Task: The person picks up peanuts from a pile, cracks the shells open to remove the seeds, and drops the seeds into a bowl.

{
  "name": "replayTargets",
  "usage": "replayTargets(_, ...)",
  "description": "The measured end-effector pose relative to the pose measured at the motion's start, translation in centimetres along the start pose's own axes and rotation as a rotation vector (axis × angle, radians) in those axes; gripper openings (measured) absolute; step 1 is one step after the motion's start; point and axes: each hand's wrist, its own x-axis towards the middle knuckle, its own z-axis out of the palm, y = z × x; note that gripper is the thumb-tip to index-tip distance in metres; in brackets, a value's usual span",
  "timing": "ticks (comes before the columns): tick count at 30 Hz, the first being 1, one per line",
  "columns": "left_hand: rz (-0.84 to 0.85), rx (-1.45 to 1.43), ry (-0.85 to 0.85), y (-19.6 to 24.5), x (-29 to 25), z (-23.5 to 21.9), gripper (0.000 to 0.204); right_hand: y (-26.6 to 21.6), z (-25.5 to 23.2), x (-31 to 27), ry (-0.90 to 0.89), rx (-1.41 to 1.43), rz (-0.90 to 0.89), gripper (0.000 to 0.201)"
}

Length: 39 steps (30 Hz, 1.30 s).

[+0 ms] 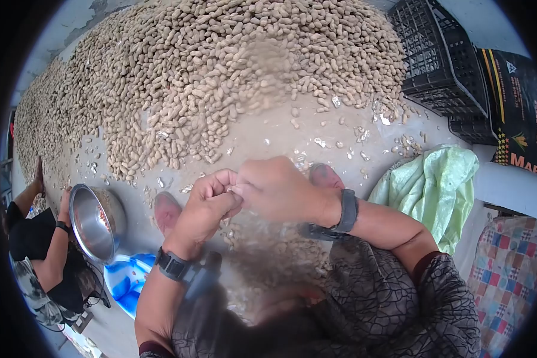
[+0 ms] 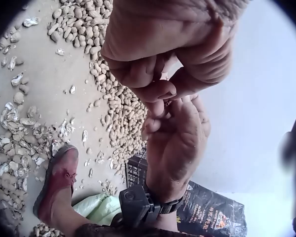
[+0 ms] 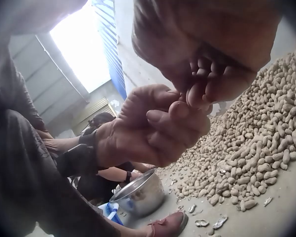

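Both hands meet over the floor, fingertips against fingertips. My left hand (image 1: 204, 206) has its thumb and fingers curled in a pinch. Against it my right hand (image 1: 283, 190) is curled too, blurred in the head view. Between the fingertips a small peanut (image 2: 169, 102) shows as a reddish bit in the left wrist view, mostly hidden by the fingers. Beyond the hands spreads a large heap of unshelled peanuts (image 1: 179, 77). Below them, between the legs, lies a blurred pile of shells (image 1: 280, 253).
At the left, another person's hand (image 1: 64, 206) is at a steel basin (image 1: 92, 224), beside a blue-and-white basin (image 1: 125, 280). On the right are a black crate (image 1: 429, 56), a pale green sack (image 1: 429, 185) and a black printed bag (image 1: 519, 107). Broken shells (image 1: 321, 143) dot the floor.
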Motion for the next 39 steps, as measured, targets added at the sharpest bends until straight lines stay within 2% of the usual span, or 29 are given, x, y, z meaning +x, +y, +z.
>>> replayTargets(4,-0.064,0.094,0.007,-0.1,0.0,-0.9,0.017,1.4,-0.1,0.0,-0.036,-0.196,-0.070,0.012)
replayTargets(6,-0.092,0.096,0.130,-0.1,-0.1,-1.3,0.013,2.0,-1.8,0.6,-0.139,-0.088,0.102,0.014)
replayTargets(7,-0.092,0.094,0.130,0.2,-0.3,-1.6,0.013,3.2,-2.2,0.6,-0.140,-0.089,0.102,0.014)
replayTargets(9,-0.034,0.052,0.150,1.8,-0.7,-2.3,0.017,6.7,-2.6,0.6,-0.227,-0.446,0.017,0.022)
replayTargets(11,0.013,0.078,0.168,2.8,-0.6,-2.5,0.019,8.3,-4.9,2.0,-0.089,-0.403,0.409,0.018)
replayTargets(13,0.087,0.116,0.176,3.5,0.2,-3.3,0.019,14.4,-5.6,2.0,0.084,-0.604,0.305,0.019)
replayTargets(14,0.106,0.066,0.167,3.6,0.4,-3.4,0.019,15.5,-5.8,2.2,0.077,-0.603,0.307,0.019)
replayTargets(16,0.088,-0.010,0.173,3.1,0.6,-3.3,0.018,17.4,-5.5,2.5,0.014,-0.665,0.454,0.026)
replayTargets(19,0.067,-0.103,0.161,2.0,0.7,-3.5,0.017,20.1,-4.5,2.4,0.000,-0.707,0.468,0.026)
replayTargets(23,0.052,-0.156,0.177,0.9,0.2,-4.3,0.018,21.5,-4.1,2.5,0.019,-0.767,0.517,0.021)
replayTargets(25,0.046,-0.166,0.201,0.9,0.1,-4.3,0.017,21.7,-4.5,2.6,0.105,-0.715,0.622,0.029)
replayTargets(29,0.059,-0.154,0.204,0.7,0.0,-4.2,0.017,22.0,-5.0,2.4,0.098,-0.755,0.617,0.025)
replayTargets(31,0.058,-0.111,0.227,0.7,0.0,-4.2,0.018,21.4,-4.4,3.0,0.110,0.023,0.842,0.018)
replayTargets(32,0.066,-0.115,0.239,0.6,0.0,-4.2,0.018,21.1,-4.1,2.7,0.098,0.023,0.834,0.018)
replayTargets(34,0.065,-0.110,0.235,0.3,0.3,-3.9,0.022,15.1,-3.4,2.4,-0.007,0.589,0.630,0.015)
replayTargets(39,0.068,-0.037,0.244,-0.2,1.0,-2.2,0.029,5.7,-2.2,3.1,-0.135,0.703,0.535,0.015)
